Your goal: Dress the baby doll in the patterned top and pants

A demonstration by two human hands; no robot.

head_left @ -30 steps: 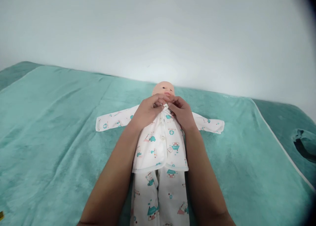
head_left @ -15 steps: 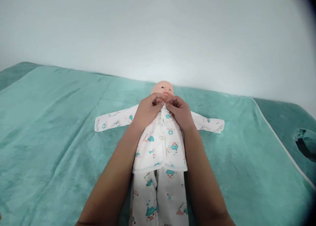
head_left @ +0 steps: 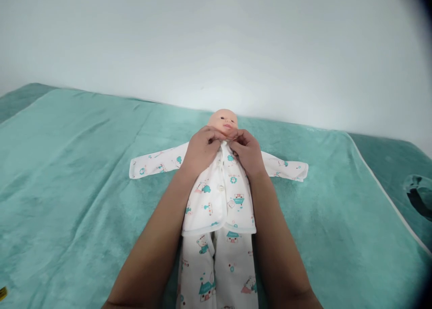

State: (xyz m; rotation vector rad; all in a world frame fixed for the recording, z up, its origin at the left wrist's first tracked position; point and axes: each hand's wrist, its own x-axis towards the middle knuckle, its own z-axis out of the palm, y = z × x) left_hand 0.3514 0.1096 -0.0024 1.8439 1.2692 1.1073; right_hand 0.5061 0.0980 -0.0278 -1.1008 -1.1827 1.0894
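Observation:
A baby doll (head_left: pixel 222 118) lies on its back, head toward the wall, dressed in a white printed baby shirt (head_left: pixel 209 210) and matching trousers (head_left: pixel 234 264). Both shirt sleeves stretch out sideways. My left hand (head_left: pixel 204 149) pinches the shirt's front edge at the collar, just under the doll's chin. Opposite it, my right hand (head_left: pixel 247 150) is closed on the other collar edge, fingertips almost meeting those of the left. A button (head_left: pixel 221 188) shows lower on the shirt front. My fingers hide the top of the collar and any fastening there.
A green blanket (head_left: pixel 84 187) with pale edging spreads under the doll over a darker green cover (head_left: pixel 384 154). Behind stands a white wall (head_left: pixel 216 43). A clear item with a black band (head_left: pixel 418 199) lies at the right edge, and a small yellow thing (head_left: pixel 3 293) at lower left.
My right thumb has shifted slightly at the collar and is bent more inward. Both hands stay at the doll's neck. The view has shifted a little.

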